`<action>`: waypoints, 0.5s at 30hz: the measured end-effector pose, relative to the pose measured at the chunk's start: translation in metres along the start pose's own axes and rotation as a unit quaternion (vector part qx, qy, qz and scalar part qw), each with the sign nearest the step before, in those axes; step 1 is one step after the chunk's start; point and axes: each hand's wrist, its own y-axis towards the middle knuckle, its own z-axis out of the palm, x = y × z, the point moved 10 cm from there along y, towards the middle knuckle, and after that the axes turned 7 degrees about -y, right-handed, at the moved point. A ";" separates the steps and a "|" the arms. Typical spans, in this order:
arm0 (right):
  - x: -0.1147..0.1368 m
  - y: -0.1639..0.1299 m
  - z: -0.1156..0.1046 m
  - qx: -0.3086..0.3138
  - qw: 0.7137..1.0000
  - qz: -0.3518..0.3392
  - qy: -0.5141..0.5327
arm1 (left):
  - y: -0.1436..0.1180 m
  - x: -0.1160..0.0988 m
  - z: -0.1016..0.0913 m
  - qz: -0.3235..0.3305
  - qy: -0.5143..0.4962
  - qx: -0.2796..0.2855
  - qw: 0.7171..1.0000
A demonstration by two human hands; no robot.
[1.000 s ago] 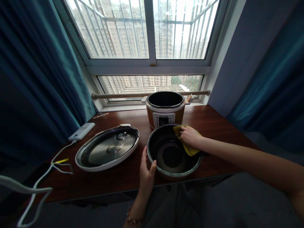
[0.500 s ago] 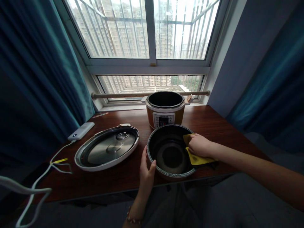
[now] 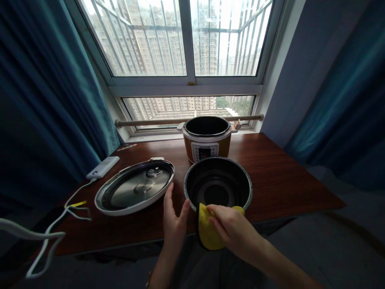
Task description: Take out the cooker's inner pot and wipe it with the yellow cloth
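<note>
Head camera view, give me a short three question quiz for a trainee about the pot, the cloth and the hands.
1. True or false: the right hand presses the yellow cloth on the near rim of the black inner pot.
2. Which thing lies directly to the left of the inner pot on the wooden table?
A. the cooker lid
B. the power bank
C. the cooker base
3. Fill in: the left hand rests against the pot's near ____ side.

Key: 1 true. 2 A, the lid, lying inner side up. 3 left.
</note>
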 end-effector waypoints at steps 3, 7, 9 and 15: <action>0.011 0.002 -0.002 -0.037 0.992 -0.022 0.122 | -0.020 -0.065 0.014 0.151 0.087 0.047 0.984; -0.028 -0.003 -0.032 -0.192 0.975 0.039 0.105 | -0.061 -0.094 0.064 0.240 0.152 0.158 0.946; -0.064 -0.020 -0.051 -0.312 0.942 0.119 0.026 | -0.078 -0.090 0.090 0.263 0.207 0.206 0.919; -0.140 -0.049 -0.032 -0.349 0.895 0.279 0.012 | -0.081 -0.073 0.106 0.275 0.235 0.241 0.901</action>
